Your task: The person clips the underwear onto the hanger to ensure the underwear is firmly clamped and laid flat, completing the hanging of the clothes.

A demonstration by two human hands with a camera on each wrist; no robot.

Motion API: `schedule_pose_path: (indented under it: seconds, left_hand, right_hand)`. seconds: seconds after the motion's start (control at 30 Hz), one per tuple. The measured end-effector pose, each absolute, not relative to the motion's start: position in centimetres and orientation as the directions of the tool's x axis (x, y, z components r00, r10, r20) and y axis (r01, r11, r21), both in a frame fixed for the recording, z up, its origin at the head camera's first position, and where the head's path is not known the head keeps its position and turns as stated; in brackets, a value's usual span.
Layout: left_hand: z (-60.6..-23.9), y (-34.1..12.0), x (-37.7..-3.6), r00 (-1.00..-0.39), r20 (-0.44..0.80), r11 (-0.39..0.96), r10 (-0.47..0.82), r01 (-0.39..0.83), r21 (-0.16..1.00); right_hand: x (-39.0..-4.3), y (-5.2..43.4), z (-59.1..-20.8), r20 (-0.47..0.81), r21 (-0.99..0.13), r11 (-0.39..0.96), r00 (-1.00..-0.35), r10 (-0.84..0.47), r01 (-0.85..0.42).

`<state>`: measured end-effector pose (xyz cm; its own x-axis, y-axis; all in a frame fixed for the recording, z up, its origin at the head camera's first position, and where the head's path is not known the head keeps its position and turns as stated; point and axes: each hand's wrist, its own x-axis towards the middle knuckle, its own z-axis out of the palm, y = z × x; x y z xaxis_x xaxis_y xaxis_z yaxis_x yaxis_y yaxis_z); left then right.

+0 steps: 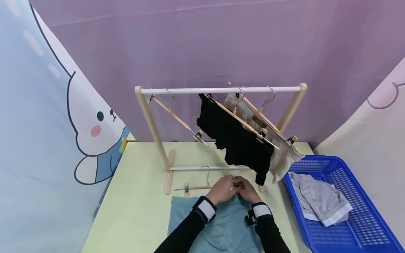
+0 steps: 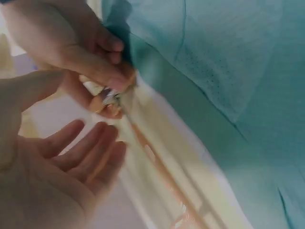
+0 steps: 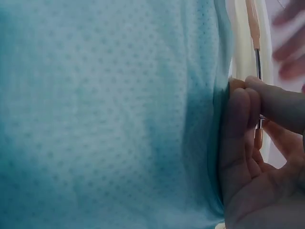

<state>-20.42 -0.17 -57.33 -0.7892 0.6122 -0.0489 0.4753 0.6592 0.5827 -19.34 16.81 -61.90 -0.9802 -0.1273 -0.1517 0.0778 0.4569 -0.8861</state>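
Teal shorts [image 1: 221, 225] of perforated fabric lie on the table below a wooden clip hanger [image 1: 197, 187]. My right hand [image 1: 248, 189] pinches the hanger's right-hand clip [image 2: 112, 102] between thumb and fingers, at the top edge of the shorts. Beside it, my left hand [image 2: 52, 176] hovers with its fingers relaxed and apart, holding nothing. The hanger's left clip [image 1: 186, 190] stands just above the waist edge. In the right wrist view, the backs of my right fingers [image 3: 236, 138] lie against the teal fabric.
Behind my hands stands a small rack [image 1: 190, 91]. From it hang a bare clip hanger [image 1: 177, 117], a black garment [image 1: 234, 140] and a beige garment [image 1: 281, 160]. At the right, a blue basket [image 1: 370, 196] holds grey clothing [image 1: 319, 198].
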Motion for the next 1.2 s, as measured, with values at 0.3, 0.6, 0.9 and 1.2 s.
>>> schedule_pose_path:
  seconds: [0.3, 0.6, 0.9, 1.2]
  left_hand:
    - [-59.0, 2.0, -22.4, -0.856, -0.077, 0.542, 0.511, 0.251, 0.802]
    - [-61.4, 2.1, -23.9, -0.897, -0.135, 0.487, 0.422, 0.099, 0.868]
    - [-60.6, 1.5, -24.8, -0.849, -0.148, 0.468, 0.508, 0.128, 0.875]
    - [-60.6, 1.0, -25.2, -0.820, -0.154, 0.455, 0.551, 0.141, 0.879]
  right_hand:
    - [-19.1, 17.0, -62.0, -0.131, -0.871, 0.489, -0.981, -0.141, 0.046]
    - [-18.7, 16.3, -62.2, -0.180, -0.890, 0.427, -0.984, -0.016, 0.156]
    - [-18.4, 17.0, -61.9, -0.155, -0.875, 0.462, -0.988, 0.024, 0.148]
    - [-17.3, 18.9, -60.7, 0.005, -0.772, 0.631, -0.991, 0.133, 0.081]
